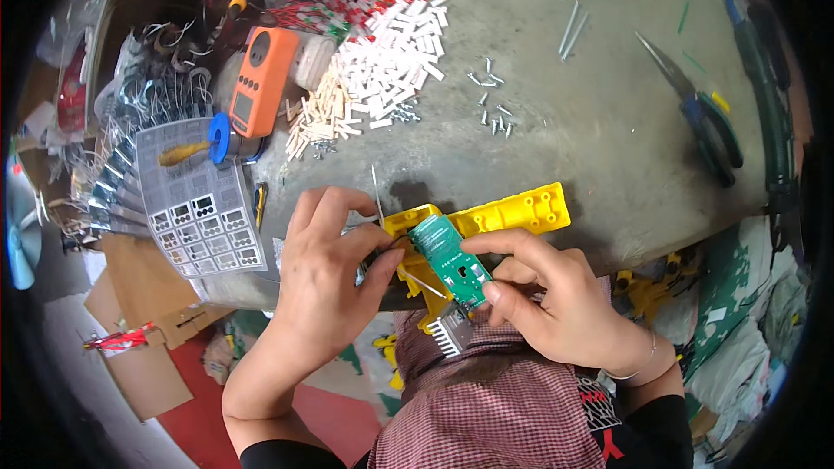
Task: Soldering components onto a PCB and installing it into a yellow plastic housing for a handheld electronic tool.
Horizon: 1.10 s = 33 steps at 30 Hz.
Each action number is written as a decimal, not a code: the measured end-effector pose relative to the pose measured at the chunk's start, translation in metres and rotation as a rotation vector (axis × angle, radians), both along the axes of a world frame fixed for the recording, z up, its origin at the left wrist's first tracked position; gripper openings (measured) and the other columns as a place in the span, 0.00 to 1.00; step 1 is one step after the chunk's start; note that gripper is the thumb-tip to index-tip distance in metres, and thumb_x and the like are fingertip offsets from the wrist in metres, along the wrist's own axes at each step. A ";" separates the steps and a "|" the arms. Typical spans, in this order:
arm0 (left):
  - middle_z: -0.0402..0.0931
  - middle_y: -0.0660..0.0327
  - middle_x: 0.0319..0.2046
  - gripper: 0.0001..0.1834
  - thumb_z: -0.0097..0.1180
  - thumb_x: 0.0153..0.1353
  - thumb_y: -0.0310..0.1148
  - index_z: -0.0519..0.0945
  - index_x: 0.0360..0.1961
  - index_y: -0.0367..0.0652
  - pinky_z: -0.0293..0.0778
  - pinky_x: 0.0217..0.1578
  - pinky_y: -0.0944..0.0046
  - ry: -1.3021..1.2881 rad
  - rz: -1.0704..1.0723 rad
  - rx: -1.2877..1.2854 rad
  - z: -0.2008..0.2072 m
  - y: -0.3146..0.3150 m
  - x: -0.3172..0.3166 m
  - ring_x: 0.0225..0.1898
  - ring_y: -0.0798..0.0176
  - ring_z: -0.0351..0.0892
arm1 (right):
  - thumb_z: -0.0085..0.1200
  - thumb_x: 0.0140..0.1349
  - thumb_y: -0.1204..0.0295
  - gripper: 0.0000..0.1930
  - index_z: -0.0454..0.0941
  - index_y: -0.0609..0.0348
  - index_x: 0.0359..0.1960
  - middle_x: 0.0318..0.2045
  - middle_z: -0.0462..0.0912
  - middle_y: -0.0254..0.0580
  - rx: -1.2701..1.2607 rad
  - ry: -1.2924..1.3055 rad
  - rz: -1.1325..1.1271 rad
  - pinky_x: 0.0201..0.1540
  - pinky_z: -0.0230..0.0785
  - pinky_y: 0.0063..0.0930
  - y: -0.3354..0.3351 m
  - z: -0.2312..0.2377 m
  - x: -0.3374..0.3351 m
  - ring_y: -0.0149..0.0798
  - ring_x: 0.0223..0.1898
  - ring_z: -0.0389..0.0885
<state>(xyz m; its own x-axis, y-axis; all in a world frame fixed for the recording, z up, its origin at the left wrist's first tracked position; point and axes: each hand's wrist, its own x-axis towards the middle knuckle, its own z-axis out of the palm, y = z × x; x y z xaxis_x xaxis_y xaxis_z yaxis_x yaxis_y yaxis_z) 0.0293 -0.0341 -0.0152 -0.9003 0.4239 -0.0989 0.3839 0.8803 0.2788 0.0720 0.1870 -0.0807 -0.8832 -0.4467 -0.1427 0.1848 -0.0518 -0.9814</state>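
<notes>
My right hand [560, 300] grips a green circuit board [450, 259] by its right edge between thumb and fingers. The board lies tilted over a yellow plastic housing [517, 211], whose long handle part extends to the right. A finned metal heat sink [447, 337] hangs below the board, next to the lower part of the housing. My left hand [334, 265] is closed at the board's left side, thumb and forefinger pinched at a thin dark wire [398, 241]. Its fingers partly hide the wire and what lies behind. A thin white lead [377, 191] rises beside the left fingertips.
Heaps of white sleeves [395, 56] and beige pegs [326, 113] lie far left, near an orange meter [261, 82], a solder reel [221, 139] and a printed sheet [198, 200]. Loose screws [498, 122] are scattered mid-table. Pliers [704, 122] rest at right. A checked apron [486, 408] covers my lap.
</notes>
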 end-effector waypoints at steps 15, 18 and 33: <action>0.78 0.66 0.29 0.14 0.68 0.38 0.26 0.84 0.31 0.46 0.69 0.42 0.56 0.166 -0.097 0.456 -0.038 -0.032 0.016 0.41 0.55 0.77 | 0.50 0.66 0.79 0.24 0.65 0.54 0.64 0.21 0.77 0.43 0.172 0.085 -0.050 0.29 0.72 0.30 -0.025 0.002 0.007 0.38 0.24 0.82; 0.78 0.67 0.26 0.14 0.70 0.38 0.28 0.84 0.31 0.46 0.69 0.45 0.54 0.233 -0.084 0.425 -0.038 -0.024 0.018 0.40 0.57 0.77 | 0.52 0.63 0.79 0.27 0.64 0.52 0.65 0.19 0.75 0.44 0.365 0.203 -0.016 0.25 0.68 0.35 -0.031 0.006 0.002 0.45 0.20 0.78; 0.73 0.65 0.25 0.12 0.69 0.39 0.28 0.82 0.29 0.45 0.68 0.50 0.46 0.299 -0.126 0.412 -0.045 -0.020 0.014 0.39 0.57 0.74 | 0.61 0.61 0.73 0.05 0.80 0.58 0.37 0.13 0.68 0.33 0.402 0.285 -0.183 0.18 0.56 0.24 -0.040 0.010 -0.011 0.25 0.14 0.64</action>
